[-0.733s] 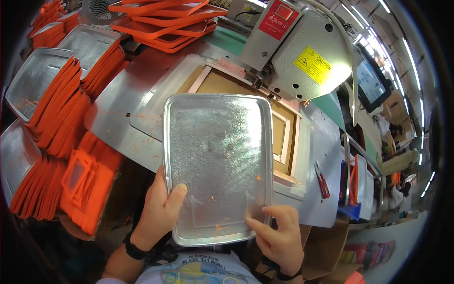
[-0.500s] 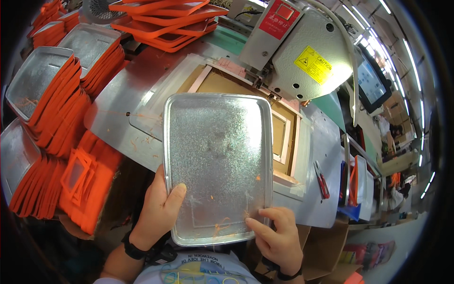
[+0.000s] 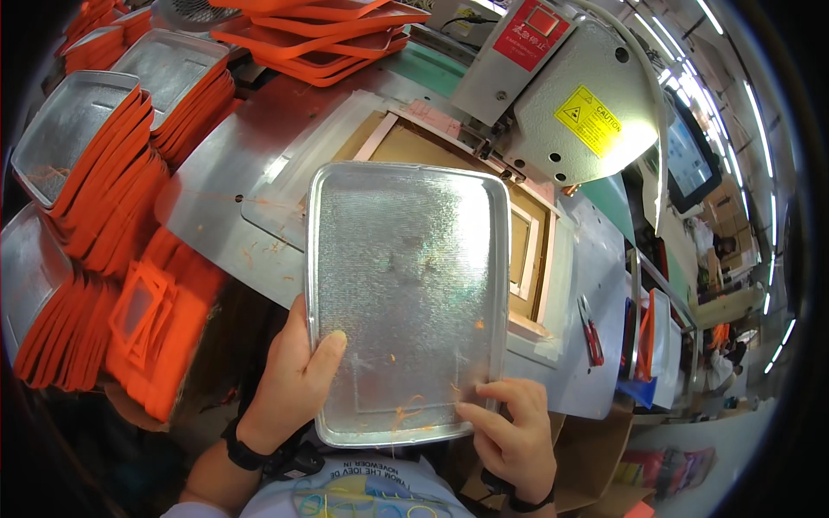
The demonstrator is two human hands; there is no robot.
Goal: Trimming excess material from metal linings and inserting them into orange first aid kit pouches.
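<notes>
A rectangular silver panel [image 3: 401, 285] with rounded corners and a raised rim is tilted up in front of me. My left hand [image 3: 298, 371] grips its lower left edge, thumb on the silver face and fingers behind. My right hand [image 3: 514, 432] is at the lower right corner, thumb and index finger drawn close together over the surface. Whether a thread is between those fingertips is too small to tell. Loose orange threads [image 3: 403, 414] lie on the panel near its bottom edge, and an orange scrap [image 3: 479, 325] sticks higher up.
Behind the panel is a sewing machine head [image 3: 587, 112] above a framed template [image 3: 527, 259] on a metal table [image 3: 207, 194]. Red-handled snips [image 3: 591, 332] lie at the right. Stacks of orange silver-lined panels [image 3: 112, 181] stand at the left, with more orange pieces [image 3: 319, 43] at the back.
The panel and both hands keep nearly the same pose. The whole view has shifted slightly, with the panel and machine a little further right. The right fingertips stay by the lower right corner.
</notes>
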